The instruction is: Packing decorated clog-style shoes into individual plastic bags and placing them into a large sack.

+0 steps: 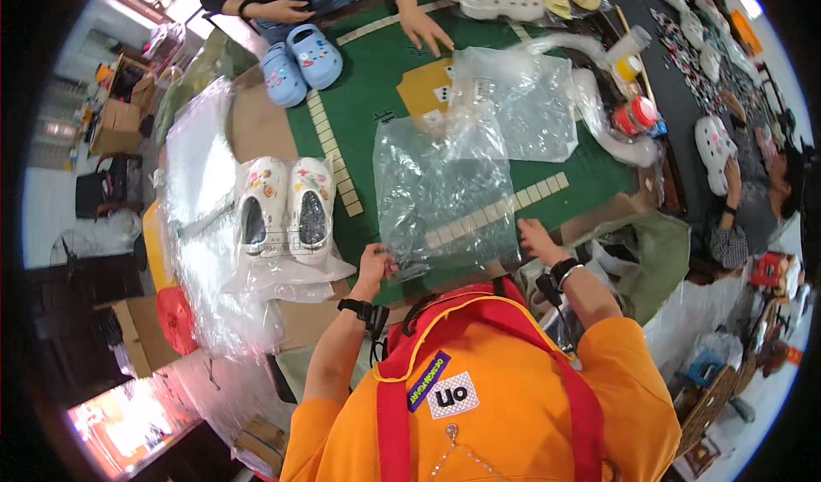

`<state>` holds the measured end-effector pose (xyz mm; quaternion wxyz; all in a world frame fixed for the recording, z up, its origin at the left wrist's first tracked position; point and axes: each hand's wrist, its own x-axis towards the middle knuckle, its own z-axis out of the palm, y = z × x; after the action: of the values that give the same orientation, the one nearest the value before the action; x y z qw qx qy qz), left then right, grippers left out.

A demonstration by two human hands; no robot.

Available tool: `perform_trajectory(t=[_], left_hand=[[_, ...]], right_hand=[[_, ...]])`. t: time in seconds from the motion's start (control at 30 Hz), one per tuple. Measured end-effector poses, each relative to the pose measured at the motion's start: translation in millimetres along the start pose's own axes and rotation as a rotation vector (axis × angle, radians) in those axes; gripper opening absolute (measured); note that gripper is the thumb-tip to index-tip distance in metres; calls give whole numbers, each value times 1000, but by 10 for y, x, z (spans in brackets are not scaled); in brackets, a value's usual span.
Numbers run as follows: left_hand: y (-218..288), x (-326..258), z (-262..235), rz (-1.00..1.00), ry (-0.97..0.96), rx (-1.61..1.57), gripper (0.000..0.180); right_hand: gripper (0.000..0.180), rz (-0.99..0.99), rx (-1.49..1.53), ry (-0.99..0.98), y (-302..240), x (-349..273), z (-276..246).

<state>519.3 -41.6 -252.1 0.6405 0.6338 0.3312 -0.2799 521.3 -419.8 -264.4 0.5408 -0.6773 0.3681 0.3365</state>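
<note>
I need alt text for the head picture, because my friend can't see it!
A person's left hand and right hand flank a clear plastic bag on a green tabletop. White clogs sit at left, blue clogs farther away.

A green-topped table [355, 97] bears clear plastic bags [440, 170] and blue clogs [316, 59]

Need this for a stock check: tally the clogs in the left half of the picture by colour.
Light blue clogs: 2
White clogs: 2
Total: 4
</note>
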Motion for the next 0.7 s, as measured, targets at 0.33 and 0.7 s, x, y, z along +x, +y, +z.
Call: perform_trajectory(t=[0.33,0.7], left_hand=[[-144,269,-374,279,-4,356,32],[-103,426,-638,520,-61,578,53]], right_hand=[[55,-493,-43,235,401,-278,604],[37,-499,-515,627,1742,-1171,647]])
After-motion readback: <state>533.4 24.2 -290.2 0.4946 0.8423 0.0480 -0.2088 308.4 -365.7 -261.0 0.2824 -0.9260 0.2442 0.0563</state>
